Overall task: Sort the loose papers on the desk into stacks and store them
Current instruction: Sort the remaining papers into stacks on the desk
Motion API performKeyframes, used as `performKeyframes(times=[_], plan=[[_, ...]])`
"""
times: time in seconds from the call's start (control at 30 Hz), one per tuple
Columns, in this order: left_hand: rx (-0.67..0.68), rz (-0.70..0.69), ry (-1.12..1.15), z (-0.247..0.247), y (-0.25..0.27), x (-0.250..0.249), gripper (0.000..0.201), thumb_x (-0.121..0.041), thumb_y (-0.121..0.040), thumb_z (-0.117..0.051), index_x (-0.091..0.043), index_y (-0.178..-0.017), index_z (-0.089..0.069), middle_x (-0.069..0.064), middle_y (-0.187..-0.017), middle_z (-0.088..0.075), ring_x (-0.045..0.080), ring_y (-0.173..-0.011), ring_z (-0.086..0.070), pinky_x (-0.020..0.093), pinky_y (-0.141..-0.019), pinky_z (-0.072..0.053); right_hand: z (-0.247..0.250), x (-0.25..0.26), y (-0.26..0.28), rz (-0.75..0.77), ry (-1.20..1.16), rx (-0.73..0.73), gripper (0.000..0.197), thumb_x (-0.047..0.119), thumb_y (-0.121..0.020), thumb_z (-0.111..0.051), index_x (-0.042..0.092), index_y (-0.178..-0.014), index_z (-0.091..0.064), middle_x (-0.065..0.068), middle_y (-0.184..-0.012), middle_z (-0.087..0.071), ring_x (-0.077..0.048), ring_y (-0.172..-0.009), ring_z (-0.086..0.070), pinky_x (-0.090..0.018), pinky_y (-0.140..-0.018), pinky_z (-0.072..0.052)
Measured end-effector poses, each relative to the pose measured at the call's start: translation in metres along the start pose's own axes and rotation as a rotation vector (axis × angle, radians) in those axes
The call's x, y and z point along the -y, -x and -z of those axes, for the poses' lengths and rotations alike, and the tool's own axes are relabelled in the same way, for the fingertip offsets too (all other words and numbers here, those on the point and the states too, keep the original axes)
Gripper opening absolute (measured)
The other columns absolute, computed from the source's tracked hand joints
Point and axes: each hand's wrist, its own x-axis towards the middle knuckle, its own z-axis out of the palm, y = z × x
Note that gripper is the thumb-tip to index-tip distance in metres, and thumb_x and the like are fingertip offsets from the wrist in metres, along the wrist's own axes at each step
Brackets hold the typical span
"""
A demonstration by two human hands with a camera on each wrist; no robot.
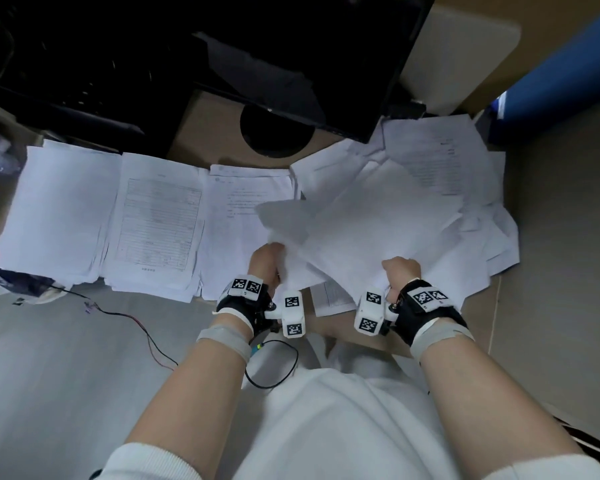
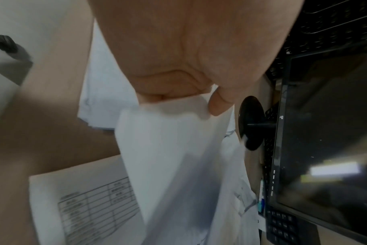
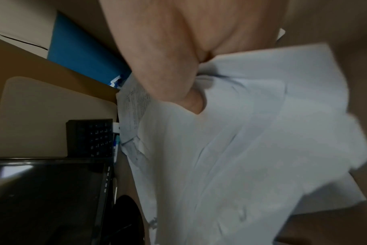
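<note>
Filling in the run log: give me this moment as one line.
left hand: grips loose sheets | right hand: grips same sheets | three stacks laid out left | storing not begun

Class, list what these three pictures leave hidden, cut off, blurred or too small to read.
1. Left hand: head view, fingertips hidden under the held sheets.
2. Right hand: fingers buried in those sheets.
3. Form: print too small to read.
4. Messy pile: lower sheets covered by upper ones.
5. Blue folder: cut off by the edge.
</note>
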Motion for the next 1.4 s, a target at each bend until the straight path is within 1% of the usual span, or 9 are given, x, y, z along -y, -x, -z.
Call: performKeyframes(times=[0.2, 0.4, 0.57, 0.73, 0.87, 0.97, 1.17, 1.3, 1.4], plan=[[0.100, 0.018, 0.041, -0.007, 0.024, 0.042, 0.017, -0.017, -0.092, -0.045, -0.010, -0.090, -0.060, 0.010, -0.081, -0.061, 0.022, -0.066, -0.057, 0.028, -0.058, -0.048, -0.022, -0.024, 0.013, -0.106, -0.075, 0.244, 0.036, 0.019, -0.094, -0.059, 0.001, -0.124, -0.054, -0.012, -0.075, -0.054, -0.026, -0.062, -0.049, -0.036, -0.064, -0.044], [0.176, 0.042, -0.027, -0.019, 0.062, 0.088, 0.028, -0.013, -0.080, -0.051, -0.003, -0.103, -0.063, 0.019, -0.106, -0.072, 0.026, -0.089, -0.068, 0.027, -0.068, -0.057, -0.007, -0.058, 0.016, -0.109, -0.089, 0.235, 0.054, 0.030, -0.075, -0.070, -0.001, -0.115, -0.053, -0.015, -0.093, -0.060, -0.030, -0.074, -0.061, -0.037, -0.067, -0.053], [0.088, -0.091, 0.321, -0.017, 0.086, 0.080, 0.024, -0.029, -0.090, -0.049, -0.011, -0.082, -0.063, 0.005, -0.073, -0.070, 0.027, -0.075, -0.064, 0.030, -0.072, -0.050, 0.026, -0.075, 0.024, 0.033, -0.079, 0.131, 0.067, 0.013, -0.078, -0.065, 0.002, -0.136, -0.035, -0.016, -0.115, -0.050, -0.034, -0.100, -0.056, -0.047, -0.086, -0.050], [0.106, -0.149, 0.091, -0.029, 0.097, 0.066, 0.054, -0.047, -0.088, -0.069, -0.014, -0.130, -0.063, 0.005, -0.118, -0.070, 0.024, -0.108, -0.064, 0.044, -0.099, -0.051, 0.065, -0.084, 0.037, 0.280, -0.121, 0.099, 0.017, -0.004, -0.078, -0.056, 0.001, -0.094, -0.053, -0.002, -0.078, -0.052, -0.023, -0.074, -0.050, -0.027, -0.065, -0.043], [0.068, -0.338, -0.235, -0.060, 0.109, 0.064, 0.029, -0.020, -0.080, -0.081, -0.010, -0.105, -0.070, 0.013, -0.109, -0.073, 0.028, -0.092, -0.069, 0.040, -0.083, -0.056, 0.089, -0.084, 0.037, 0.393, -0.154, 0.124, 0.019, -0.008, -0.075, -0.057, -0.005, -0.090, -0.068, -0.006, -0.078, -0.063, -0.020, -0.072, -0.056, -0.027, -0.066, -0.046], [0.091, -0.383, -0.251, -0.083, 0.111, 0.063, 0.052, -0.031, -0.063, -0.090, -0.012, -0.106, -0.070, 0.008, -0.108, -0.075, 0.026, -0.101, -0.071, 0.042, -0.093, -0.055, 0.107, -0.077, 0.037, 0.452, -0.165, 0.147, 0.021, -0.013, -0.075, -0.056, -0.003, -0.090, -0.066, -0.008, -0.079, -0.065, -0.022, -0.070, -0.057, -0.024, -0.066, -0.047], [0.150, -0.343, -0.275, -0.109, 0.100, 0.051, 0.051, -0.035, -0.061, -0.093, -0.015, -0.104, -0.073, -0.001, -0.100, -0.078, 0.022, -0.098, -0.073, 0.047, -0.097, -0.055, 0.116, -0.064, 0.018, 0.398, -0.248, 0.273, 0.043, 0.021, -0.061, -0.083, 0.007, -0.100, -0.071, -0.010, -0.094, -0.076, -0.032, -0.091, -0.072, -0.049, -0.086, -0.058], [0.172, -0.265, -0.300, -0.121, 0.078, 0.035, 0.054, -0.036, -0.063, -0.093, -0.016, -0.108, -0.073, -0.002, -0.100, -0.078, 0.020, -0.097, -0.073, 0.043, -0.097, -0.055, 0.118, -0.047, 0.002, 0.416, -0.340, 0.169, 0.071, 0.035, -0.061, -0.090, 0.017, -0.122, -0.059, 0.000, -0.107, -0.074, -0.019, -0.095, -0.072, -0.041, -0.087, -0.058], [0.213, -0.232, -0.346, -0.141, 0.064, 0.018, 0.050, -0.030, -0.069, -0.091, -0.014, -0.112, -0.070, 0.000, -0.104, -0.077, 0.019, -0.097, -0.073, 0.039, -0.094, -0.056, 0.120, -0.026, -0.010, 0.368, -0.196, 0.224, 0.046, 0.032, -0.073, -0.085, 0.015, -0.111, -0.069, 0.000, -0.101, -0.076, -0.021, -0.093, -0.073, -0.045, -0.092, -0.057]])
